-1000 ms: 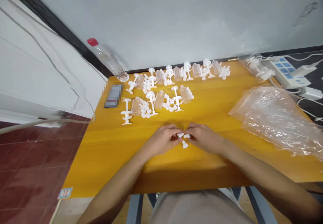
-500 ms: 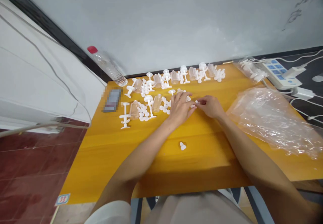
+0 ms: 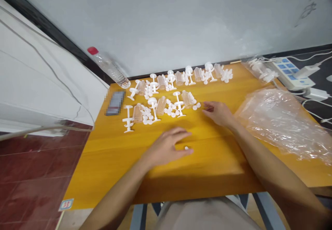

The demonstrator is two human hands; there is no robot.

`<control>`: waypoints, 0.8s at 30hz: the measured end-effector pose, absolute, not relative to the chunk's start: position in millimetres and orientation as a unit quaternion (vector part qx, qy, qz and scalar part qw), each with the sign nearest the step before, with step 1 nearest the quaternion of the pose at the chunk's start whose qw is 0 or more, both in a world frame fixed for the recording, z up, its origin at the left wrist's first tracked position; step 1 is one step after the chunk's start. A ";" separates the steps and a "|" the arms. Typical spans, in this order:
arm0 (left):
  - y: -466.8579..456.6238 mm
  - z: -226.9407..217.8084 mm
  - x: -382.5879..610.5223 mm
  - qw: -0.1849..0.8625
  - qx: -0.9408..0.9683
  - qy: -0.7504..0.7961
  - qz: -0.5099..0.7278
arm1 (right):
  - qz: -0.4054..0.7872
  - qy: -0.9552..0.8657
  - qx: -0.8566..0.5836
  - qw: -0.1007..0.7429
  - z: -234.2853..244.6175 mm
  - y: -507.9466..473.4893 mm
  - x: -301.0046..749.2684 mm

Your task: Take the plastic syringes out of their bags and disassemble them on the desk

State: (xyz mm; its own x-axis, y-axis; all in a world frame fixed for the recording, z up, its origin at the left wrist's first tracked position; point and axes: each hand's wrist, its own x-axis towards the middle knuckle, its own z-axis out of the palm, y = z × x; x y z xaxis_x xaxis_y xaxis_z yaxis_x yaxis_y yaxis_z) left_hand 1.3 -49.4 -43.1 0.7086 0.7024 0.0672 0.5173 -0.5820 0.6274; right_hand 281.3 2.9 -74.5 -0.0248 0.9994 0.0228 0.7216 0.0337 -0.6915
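My left hand hovers above the front half of the table, its fingers apart and holding nothing. A small white nozzle-like piece lies by its thumb and index finger, partly hidden. My right hand is just right of a cluster of small white pieces, fingers loosely bent, with a gap between thumb and fingertips. Beside that cluster lie a clear plastic barrel and a white plunger-like part. Similar sets, such as another clear barrel and white plunger part, form two rows.
A water bottle with a red cap and a phone are at the back left. Clear plastic bags cover the right side, near a power strip with white cables. A whiteboard rises behind the table.
My left hand has drawn back from the front row towards the lone white piece, opening up. My right hand has let go of a small white piece, now lying in the cluster.
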 end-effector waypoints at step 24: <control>16.2 -39.3 96.1 0.071 0.894 0.442 -0.017 | 0.088 -0.610 -0.780 0.108 32.9 -24.3 393.1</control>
